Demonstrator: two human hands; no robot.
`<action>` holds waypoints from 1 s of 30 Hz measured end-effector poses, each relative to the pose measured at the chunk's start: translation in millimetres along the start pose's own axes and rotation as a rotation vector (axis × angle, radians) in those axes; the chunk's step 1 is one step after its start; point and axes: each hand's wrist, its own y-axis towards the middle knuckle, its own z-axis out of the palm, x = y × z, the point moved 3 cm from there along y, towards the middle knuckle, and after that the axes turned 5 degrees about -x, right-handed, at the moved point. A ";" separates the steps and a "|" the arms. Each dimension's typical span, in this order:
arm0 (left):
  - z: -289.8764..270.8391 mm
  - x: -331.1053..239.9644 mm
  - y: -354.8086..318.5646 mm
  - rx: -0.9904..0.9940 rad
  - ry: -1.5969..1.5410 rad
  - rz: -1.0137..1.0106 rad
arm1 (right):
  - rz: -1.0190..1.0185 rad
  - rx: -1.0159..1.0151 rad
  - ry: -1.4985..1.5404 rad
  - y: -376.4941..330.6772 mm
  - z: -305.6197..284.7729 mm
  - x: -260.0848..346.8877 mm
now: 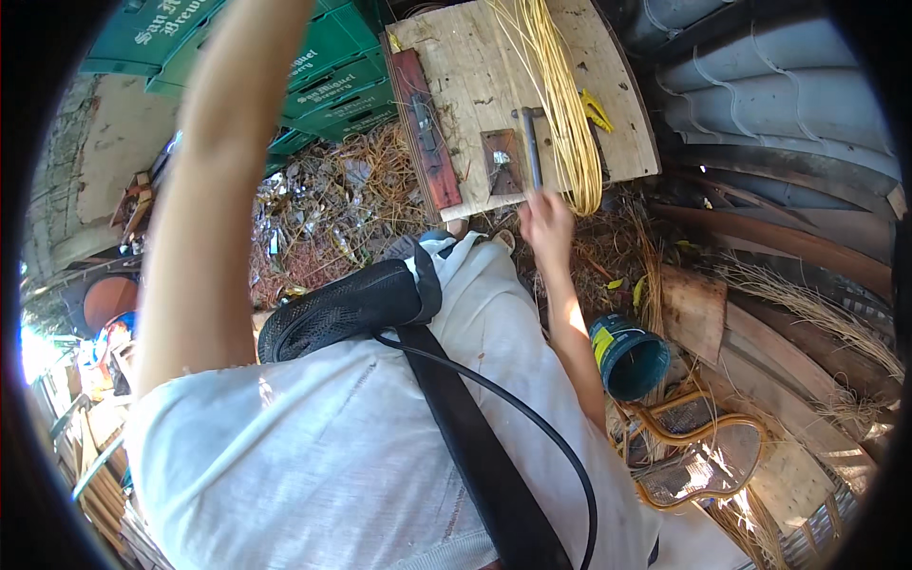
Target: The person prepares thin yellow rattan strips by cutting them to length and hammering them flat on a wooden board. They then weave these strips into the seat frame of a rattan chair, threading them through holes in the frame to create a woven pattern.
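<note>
Head view, one frame.

1. Table (475, 85): a pale wooden board, worn and scratched, set before the seated person's knees.
2. Strands (560, 104): a bundle of thin yellow cane, lying lengthwise down the board and looping over its near edge. The bundle looks loose and uncut, so the work on it seems to be at an early stage, with most of the length yet to be handled.
3. Bar (530, 142): a dark metal T-shaped tool lying on the board just beside the bundle, next to a small brown block (502, 161) with a metal fitting.
4. Slat (425, 128): a reddish strip along the board's left edge.
5. Right hand (546, 223): at the board's near edge, touching the lower end of the bar and the loop of strands. Fingers are curled; whether the grip is closed on bar or strands, I cannot tell.
6. Left hand: out of frame. The left arm (214, 190) is raised toward the top edge; its grip cannot be judged.
7. Bucket (629, 356): dark blue with a yellow label, tipped on the ground to the right of the leg, mouth turned this way; the inside looks dark and nothing shows in it.
8. Crates (328, 71): green plastic, stacked top left; contents hidden.
9. Frame (703, 456): a bent cane piece with woven mesh, lower right.
10. Pouch (347, 304): black mesh, strapped across the white shirt.
</note>
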 end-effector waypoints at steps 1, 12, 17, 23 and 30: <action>27.8 28.5 -30.8 0.176 -0.121 -0.086 | -0.027 0.061 0.042 28.7 25.4 5.2; 216.3 198.1 -255.3 0.669 -0.554 -0.696 | 0.098 -0.046 0.028 71.7 64.0 0.7; 210.6 225.6 -134.6 0.325 -0.460 -0.544 | 0.075 -0.094 -0.201 -38.5 -35.3 -66.6; 180.6 224.7 -71.0 0.269 -0.381 -0.506 | 0.092 -0.178 -0.219 -77.7 -40.8 -55.2; 168.5 228.5 -188.4 0.375 -0.216 -0.366 | -0.266 -0.378 -0.419 45.8 56.8 -8.6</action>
